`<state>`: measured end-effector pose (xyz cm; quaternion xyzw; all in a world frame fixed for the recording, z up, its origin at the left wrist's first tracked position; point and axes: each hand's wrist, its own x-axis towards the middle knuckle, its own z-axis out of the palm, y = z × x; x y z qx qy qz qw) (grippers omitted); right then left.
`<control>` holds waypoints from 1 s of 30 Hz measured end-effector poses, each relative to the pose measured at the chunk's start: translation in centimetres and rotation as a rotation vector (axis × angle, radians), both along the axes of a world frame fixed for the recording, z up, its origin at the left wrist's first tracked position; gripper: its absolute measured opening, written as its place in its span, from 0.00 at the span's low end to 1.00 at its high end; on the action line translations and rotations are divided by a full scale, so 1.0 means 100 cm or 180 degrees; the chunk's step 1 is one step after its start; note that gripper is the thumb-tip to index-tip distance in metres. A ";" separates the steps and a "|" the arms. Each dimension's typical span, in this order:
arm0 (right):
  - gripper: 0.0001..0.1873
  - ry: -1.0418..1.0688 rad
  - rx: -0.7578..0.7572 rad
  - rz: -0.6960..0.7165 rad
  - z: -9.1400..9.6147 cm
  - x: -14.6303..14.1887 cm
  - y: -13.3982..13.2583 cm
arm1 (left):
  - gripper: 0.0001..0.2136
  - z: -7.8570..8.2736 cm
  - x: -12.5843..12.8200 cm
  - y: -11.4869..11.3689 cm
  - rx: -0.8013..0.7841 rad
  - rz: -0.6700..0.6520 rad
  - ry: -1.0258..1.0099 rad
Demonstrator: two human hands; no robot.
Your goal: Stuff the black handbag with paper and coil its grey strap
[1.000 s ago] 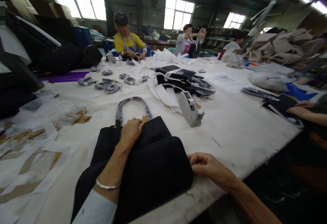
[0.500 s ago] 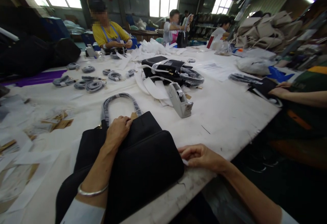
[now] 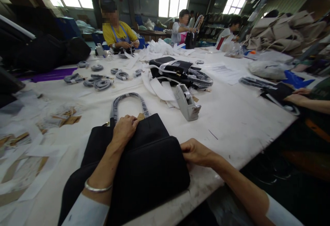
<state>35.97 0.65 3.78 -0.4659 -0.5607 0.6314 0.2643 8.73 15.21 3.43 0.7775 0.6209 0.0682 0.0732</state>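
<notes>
A black handbag [image 3: 154, 164] lies in front of me, its plastic-wrapped handle [image 3: 130, 97] arching away from me. My left hand [image 3: 125, 129] is closed over the bag's upper edge, close to the handle and a small brown tag [image 3: 141, 116]. At the bag's right side edge is my right hand [image 3: 194, 152], fingers bent and pressed together. Its fingertips go out of sight at that edge, so what they pinch is hidden. Beyond the bag stands a grey tape dispenser [image 3: 188, 104].
Behind the dispenser lies a pile of black bags [image 3: 175, 69] with wrapped straps. Coiled wrapped straps [image 3: 103, 84] lie further left. Paper and brown tags [image 3: 68, 117] cover the left side. A co-worker's hand [image 3: 296, 98] touches another black bag at right; other people work across the table.
My right hand has closed in against the bag's side edge, and the white piece by its fingers no longer shows. My left hand stays on the bag. The whole view has shifted slightly.
</notes>
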 end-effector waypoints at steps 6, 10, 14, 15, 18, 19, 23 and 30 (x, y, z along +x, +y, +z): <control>0.11 0.0084 0.0380 -0.1023 -0.013 -0.020 -0.007 | 0.15 0.000 0.000 -0.001 0.0089 0.0024 -0.0127; 0.14 -0.0294 0.0691 -0.1429 -0.016 -0.023 -0.021 | 0.15 0.001 0.001 -0.004 0.0133 0.0058 -0.0129; 0.16 -0.0602 0.1030 -0.0963 -0.001 -0.015 -0.035 | 0.14 0.001 0.001 -0.008 0.0163 0.0085 -0.0171; 0.18 -0.0610 0.0933 -0.0842 0.002 -0.011 -0.038 | 0.14 0.001 0.001 -0.009 0.0167 0.0091 -0.0177; 0.21 -0.0578 0.0708 -0.0768 0.004 -0.005 -0.040 | 0.14 0.001 0.001 -0.010 0.0174 0.0097 -0.0171; 0.20 -0.0603 0.0646 -0.0841 0.003 -0.006 -0.038 | 0.14 0.001 0.001 -0.010 0.0179 0.0090 -0.0159; 0.19 -0.0631 0.0443 -0.1340 -0.010 -0.015 -0.020 | 0.15 0.004 0.001 -0.010 0.0144 0.0133 -0.0032; 0.23 -0.0442 0.0253 -0.1416 -0.019 -0.020 0.005 | 0.15 0.005 0.002 -0.011 0.0177 0.0180 -0.0027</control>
